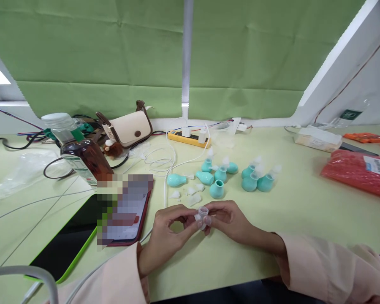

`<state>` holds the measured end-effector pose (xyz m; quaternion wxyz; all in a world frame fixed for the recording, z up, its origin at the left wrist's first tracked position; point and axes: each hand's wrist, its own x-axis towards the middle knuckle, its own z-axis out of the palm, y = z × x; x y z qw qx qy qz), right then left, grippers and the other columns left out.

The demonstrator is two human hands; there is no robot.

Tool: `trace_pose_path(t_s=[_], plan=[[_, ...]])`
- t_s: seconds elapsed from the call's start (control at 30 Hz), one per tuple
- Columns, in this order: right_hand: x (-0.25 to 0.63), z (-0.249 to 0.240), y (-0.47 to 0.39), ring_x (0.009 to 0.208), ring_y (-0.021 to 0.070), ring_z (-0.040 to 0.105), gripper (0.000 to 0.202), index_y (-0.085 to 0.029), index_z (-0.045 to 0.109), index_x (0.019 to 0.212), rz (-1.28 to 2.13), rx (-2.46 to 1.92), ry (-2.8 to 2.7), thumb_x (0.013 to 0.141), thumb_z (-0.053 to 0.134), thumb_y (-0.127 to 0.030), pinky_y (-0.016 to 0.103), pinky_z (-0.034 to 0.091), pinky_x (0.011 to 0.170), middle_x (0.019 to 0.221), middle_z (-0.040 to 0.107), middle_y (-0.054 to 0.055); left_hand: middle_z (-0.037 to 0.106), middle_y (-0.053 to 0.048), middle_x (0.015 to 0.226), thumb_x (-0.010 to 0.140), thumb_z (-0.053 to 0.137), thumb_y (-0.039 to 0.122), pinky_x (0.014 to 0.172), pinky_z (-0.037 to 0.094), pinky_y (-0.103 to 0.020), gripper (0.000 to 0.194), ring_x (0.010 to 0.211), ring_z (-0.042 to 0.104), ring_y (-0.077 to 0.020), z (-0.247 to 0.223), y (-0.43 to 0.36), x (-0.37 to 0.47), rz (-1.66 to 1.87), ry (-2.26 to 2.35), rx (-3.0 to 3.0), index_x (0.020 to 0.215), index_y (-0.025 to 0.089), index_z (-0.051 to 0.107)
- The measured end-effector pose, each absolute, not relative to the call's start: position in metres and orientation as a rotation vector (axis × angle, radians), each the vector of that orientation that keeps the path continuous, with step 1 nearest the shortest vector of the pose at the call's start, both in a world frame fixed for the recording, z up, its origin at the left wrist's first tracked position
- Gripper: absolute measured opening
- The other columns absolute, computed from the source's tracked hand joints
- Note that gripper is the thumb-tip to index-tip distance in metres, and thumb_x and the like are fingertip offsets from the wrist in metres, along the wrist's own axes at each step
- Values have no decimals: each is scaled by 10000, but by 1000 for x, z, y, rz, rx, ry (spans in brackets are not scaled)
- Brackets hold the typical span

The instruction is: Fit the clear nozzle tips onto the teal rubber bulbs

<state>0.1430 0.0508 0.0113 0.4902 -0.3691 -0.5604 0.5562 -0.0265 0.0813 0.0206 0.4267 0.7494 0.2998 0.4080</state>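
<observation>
Between my two hands is a small translucent plastic nozzle piece [203,212], its round open end facing up. My left hand [172,234] pinches it from the left with thumb and fingers. From the other side my right hand [229,221] grips it too, fingertips closed round it. Just beyond stands a teal squeeze bulb [217,189] with an open neck and no tip. Behind it are several teal bulbs with clear tips, some upright, some on their sides, like the lying bulb [176,180]. A trio of upright bulbs [250,181] stands to the right. Torn white scraps [195,199] lie nearby.
To the left lie a green-edged phone [69,236] and a red-cased phone [129,211], with a dark bottle [85,156] behind. A handbag [129,128], a yellow power strip [190,139] and loose white cables sit farther back. A red plastic package [354,173] is at right.
</observation>
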Motion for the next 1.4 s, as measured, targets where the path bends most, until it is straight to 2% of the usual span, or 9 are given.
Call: trace_pose_path(t_s=[0.1,0.2,0.4,0.5,0.6,0.87,1.07,1.27,1.4], plan=[[142,12,50,561,82,588,145,-148,641,829,1443,-826,-1306,739,603,-255,198,533,533,720,617,16,645,-43,635,699,637,186,551,445,-235,64,587,574,-143,26,82,-26,1001,704,1869,679,152,687],[143,13,50,568,87,596,176,-137,636,844,1494,-813,-1311,745,594,-277,203,534,534,736,616,25,605,-25,556,711,625,188,487,411,-211,133,523,537,-119,30,84,-26,948,689,1820,594,143,671],[145,13,51,578,98,601,231,-118,629,876,1523,-816,-1317,760,576,-310,225,535,549,738,618,44,577,-11,547,756,577,179,484,412,-204,123,506,509,-101,29,86,-28,938,689,1849,724,130,684],[145,11,52,575,97,597,233,-123,633,879,1478,-848,-1317,764,571,-316,230,532,556,750,619,45,606,-25,610,783,538,143,534,435,-213,145,566,540,-110,26,85,-29,985,678,1979,809,137,681],[145,7,52,583,101,593,224,-128,640,870,1422,-914,-1301,756,582,-312,232,525,566,727,619,40,633,-54,714,749,580,118,588,465,-225,157,645,577,-129,23,83,-30,1101,636,2081,882,125,663],[144,5,52,506,90,583,211,-111,646,790,1446,-930,-1285,733,607,-310,210,505,515,652,615,30,643,-60,692,715,613,94,557,493,-215,84,628,605,-136,26,85,-28,1147,590,2083,714,130,689],[145,7,54,492,92,578,222,-106,641,753,1496,-905,-1271,740,597,-323,217,504,508,628,603,26,656,-49,688,744,575,84,578,499,-226,112,642,607,-136,26,86,-27,1170,604,2106,745,140,671],[144,6,54,491,91,572,240,-110,620,715,1446,-945,-1251,721,612,-350,206,492,505,583,584,9,618,-50,702,710,621,102,551,494,-214,85,622,590,-127,24,83,-30,1264,618,2219,778,129,665],[145,3,53,510,97,580,229,-117,615,723,1390,-986,-1292,724,610,-346,205,480,510,603,586,13,603,-70,723,743,560,54,564,492,-222,127,657,585,-137,26,81,-31,1211,570,2330,785,118,661]])
